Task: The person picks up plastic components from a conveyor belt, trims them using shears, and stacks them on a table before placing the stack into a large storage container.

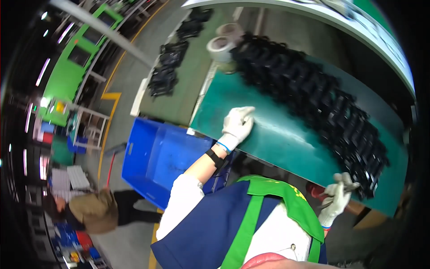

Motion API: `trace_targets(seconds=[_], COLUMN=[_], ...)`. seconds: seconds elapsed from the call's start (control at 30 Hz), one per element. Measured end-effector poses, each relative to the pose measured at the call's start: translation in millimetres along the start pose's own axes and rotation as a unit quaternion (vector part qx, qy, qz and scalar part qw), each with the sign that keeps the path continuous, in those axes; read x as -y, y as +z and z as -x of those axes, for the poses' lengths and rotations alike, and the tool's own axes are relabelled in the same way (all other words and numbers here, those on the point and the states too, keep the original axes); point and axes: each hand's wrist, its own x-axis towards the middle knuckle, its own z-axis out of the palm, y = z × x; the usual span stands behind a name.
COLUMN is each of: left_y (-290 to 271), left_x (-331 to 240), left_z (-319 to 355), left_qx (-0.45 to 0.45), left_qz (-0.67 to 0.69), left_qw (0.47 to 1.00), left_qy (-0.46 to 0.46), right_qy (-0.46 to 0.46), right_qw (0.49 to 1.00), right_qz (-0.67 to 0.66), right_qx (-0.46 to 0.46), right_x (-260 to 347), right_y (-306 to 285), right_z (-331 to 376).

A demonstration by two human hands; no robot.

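Note:
My left hand, in a white glove, is over the near left part of the green tabletop. Its fingers are loosely bent and apart, and nothing shows in them. At the table's near right edge, my right hand, also gloved, is closed. A dark, thin thing seems to stick out of it, too blurred to name. Just beside its fingertips ends a long, dense row of black plastic parts, which runs back across the table to the far left.
Rolls of clear tape or film stand at the row's far end. More black parts lie on a green strip beyond the table's left side. A blue bin sits left of the table. Another person with a red-handled tool is farther left.

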Motion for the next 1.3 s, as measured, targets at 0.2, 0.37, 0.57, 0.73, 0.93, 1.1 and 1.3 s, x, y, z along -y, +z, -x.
trace_targets(seconds=[0.2,0.37,0.57,0.73,0.93,1.1,1.3], left_y=[-108,-135,-192,-158,-153,-168,-192], left_x=[185,344,441,452,436,435,477], left_z=[11,-31,-50,-105,-98,-87,-132], left_qx=[-0.231,-0.392,-0.390,-0.404,-0.464,-0.500,-0.497], left_qz=[0.100,0.397,0.426,0.462,0.440,0.483,0.579], left_qw=[0.921,0.715,0.650,0.620,0.599,0.577,0.510], left_qy=[-0.296,-0.423,-0.493,-0.488,-0.482,-0.429,-0.397], right_qy=[0.427,0.465,0.526,0.520,0.491,0.447,0.456], right_qw=[0.862,0.845,0.808,0.823,0.833,0.878,0.884], right_qz=[-0.229,-0.187,-0.156,-0.148,-0.181,-0.145,-0.082], right_qx=[0.150,0.186,0.214,0.174,0.180,0.094,0.059], right_x=[-50,-65,-85,-93,-105,-100,-97], right_y=[129,168,236,258,267,272,292], right_z=[17,5,10,9,17,28,34])
